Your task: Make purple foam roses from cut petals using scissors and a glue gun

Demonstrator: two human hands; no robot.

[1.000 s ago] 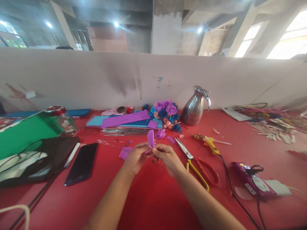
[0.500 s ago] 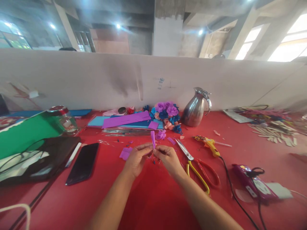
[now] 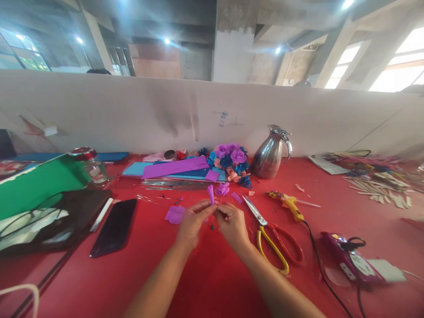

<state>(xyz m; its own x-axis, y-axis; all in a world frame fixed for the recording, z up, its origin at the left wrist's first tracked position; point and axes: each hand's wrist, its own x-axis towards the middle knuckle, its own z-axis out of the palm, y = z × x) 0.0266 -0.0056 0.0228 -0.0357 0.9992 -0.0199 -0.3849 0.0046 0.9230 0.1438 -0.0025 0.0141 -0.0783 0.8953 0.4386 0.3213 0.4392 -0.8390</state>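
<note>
A rolled strip of purple crepe paper (image 3: pixel 211 194) stands upright between my hands, wider at its top. My left hand (image 3: pixel 195 221) is closed, its thumb and fingers pinching the roll near the bottom. Also closed, my right hand (image 3: pixel 232 221) pinches at the roll's lower end, where the fingertips of both hands meet and hide it. Just beyond lies a loose purple paper flower (image 3: pixel 221 189). Purple paper pieces (image 3: pixel 175 214) rest left of my left hand. Scissors (image 3: pixel 261 221) with one yellow and one red handle lie open beside my right hand.
Behind are a bunch of paper flowers (image 3: pixel 232 159), purple paper strips (image 3: pixel 175 168) and a steel jug (image 3: pixel 271 154). On the right lie a yellow glue gun (image 3: pixel 291 207) and a purple power strip (image 3: pixel 351 258). A phone (image 3: pixel 114 227) and glass jar (image 3: pixel 94 170) are left.
The purple roll has shifted slightly down and its top looks rounder. My right fingers have turned and curled closer at its base. The view has tilted a little.
</note>
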